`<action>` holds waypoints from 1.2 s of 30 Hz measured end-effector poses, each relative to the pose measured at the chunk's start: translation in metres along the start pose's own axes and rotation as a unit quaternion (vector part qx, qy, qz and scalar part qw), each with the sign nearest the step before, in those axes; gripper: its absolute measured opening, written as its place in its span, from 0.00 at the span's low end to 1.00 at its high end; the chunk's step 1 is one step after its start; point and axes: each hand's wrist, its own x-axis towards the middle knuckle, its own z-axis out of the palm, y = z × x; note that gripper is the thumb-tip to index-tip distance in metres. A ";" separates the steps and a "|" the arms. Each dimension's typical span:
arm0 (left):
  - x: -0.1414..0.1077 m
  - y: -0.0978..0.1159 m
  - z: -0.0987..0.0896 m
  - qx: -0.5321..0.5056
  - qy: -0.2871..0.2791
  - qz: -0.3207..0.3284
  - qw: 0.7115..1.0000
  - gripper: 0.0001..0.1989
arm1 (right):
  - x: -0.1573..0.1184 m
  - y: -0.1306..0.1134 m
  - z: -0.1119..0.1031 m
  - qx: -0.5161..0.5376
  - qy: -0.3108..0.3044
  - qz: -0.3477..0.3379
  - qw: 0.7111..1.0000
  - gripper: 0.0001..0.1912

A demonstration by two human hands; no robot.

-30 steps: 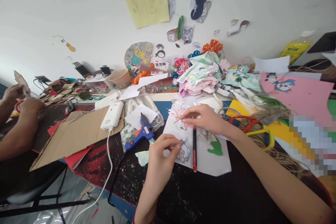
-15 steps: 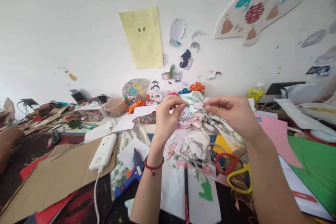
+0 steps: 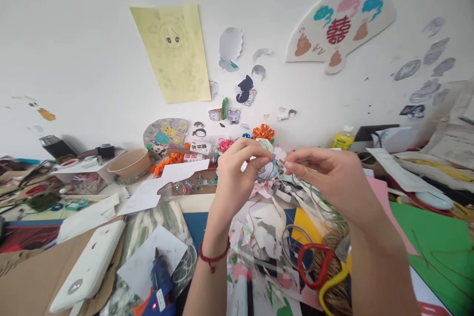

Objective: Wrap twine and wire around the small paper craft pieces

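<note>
Near the centre of the frame, I pinch the cutout (image 3: 267, 173) by its edge between thumb and finger of my left hand (image 3: 237, 173), probably so its drawing stays uncovered. Just right of it, my right hand (image 3: 328, 177) has its fingertips close together; whether they grip anything, I cannot tell. At lower left, the glue gun (image 3: 162, 281) points over paper (image 3: 170, 239), perhaps against drips

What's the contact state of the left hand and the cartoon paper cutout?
Touching. The head view shows the left hand pinching the cartoon paper cutout near its upper edge, no gap visible.
</note>
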 end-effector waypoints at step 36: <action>0.002 0.010 0.007 -0.022 0.034 0.056 0.998 0.08 | -0.004 -0.011 0.004 0.078 0.035 0.033 0.996 0.10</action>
